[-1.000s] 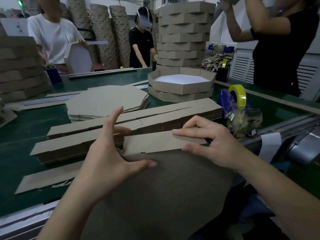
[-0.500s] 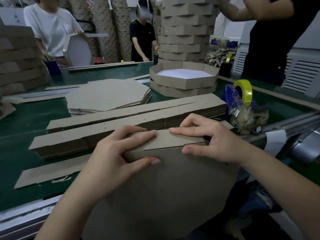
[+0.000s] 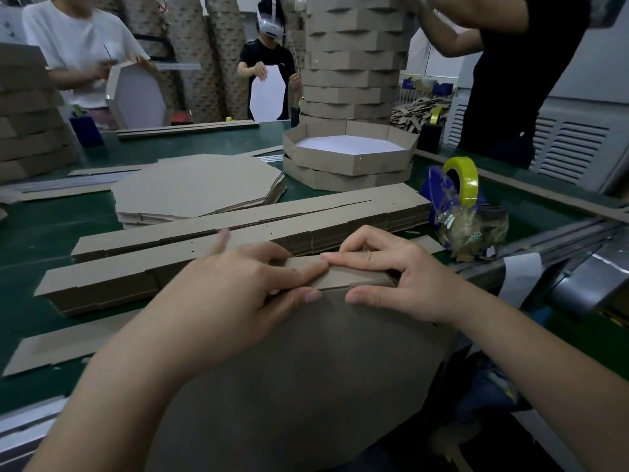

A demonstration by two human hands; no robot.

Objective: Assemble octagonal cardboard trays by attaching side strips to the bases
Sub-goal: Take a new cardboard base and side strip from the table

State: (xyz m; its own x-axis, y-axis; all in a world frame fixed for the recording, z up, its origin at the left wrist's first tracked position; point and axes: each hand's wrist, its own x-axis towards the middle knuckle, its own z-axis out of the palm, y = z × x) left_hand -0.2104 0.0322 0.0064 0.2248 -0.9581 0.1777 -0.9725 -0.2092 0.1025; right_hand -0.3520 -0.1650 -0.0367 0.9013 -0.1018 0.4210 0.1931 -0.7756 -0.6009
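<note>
Our left hand (image 3: 245,294) and right hand (image 3: 401,284) sit close together, both pinching the side strip (image 3: 354,275), likely to seat it on the far edge of the base (image 3: 306,386), which we keep tilted toward us off the bench (image 3: 41,240) edge for reach

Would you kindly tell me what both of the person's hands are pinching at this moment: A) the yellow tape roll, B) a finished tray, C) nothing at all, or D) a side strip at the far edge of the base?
D: the left hand and right hand each pinch the side strip between fingers and thumb along the far edge of the base, while the yellow tape roll sits apart on the right.
</note>
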